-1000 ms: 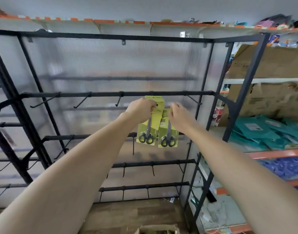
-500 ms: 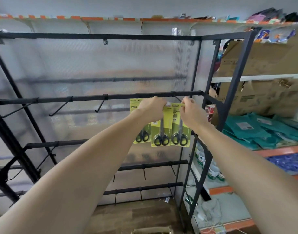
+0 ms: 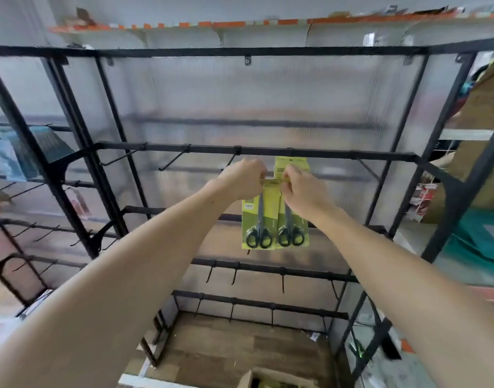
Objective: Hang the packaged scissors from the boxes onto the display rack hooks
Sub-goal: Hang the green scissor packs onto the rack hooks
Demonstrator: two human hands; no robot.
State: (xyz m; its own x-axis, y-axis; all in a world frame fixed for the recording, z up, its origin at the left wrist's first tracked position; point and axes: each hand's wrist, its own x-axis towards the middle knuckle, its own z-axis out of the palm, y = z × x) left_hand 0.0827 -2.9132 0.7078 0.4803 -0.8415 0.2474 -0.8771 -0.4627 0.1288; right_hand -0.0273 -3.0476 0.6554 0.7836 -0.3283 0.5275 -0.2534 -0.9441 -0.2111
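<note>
Black metal rack [image 3: 257, 149]: horizontal bars with forward-pointing hooks [image 3: 171, 161], translucent ribbed panel behind. Upper bar carries yellow scissor packs [image 3: 290, 168] near its middle; two more packs [image 3: 258, 219] hang just below and in front, side by side, black handles down. Other hooks along that bar and the lower bars are bare. Wood floor [image 3: 240, 348] below, open cardboard box [image 3: 271, 378] on it at the bottom edge.

Scissor packs [image 3: 274, 219] side by side below rack bar [image 3: 268, 150]; box [image 3: 248, 380] on floor beneath.
</note>
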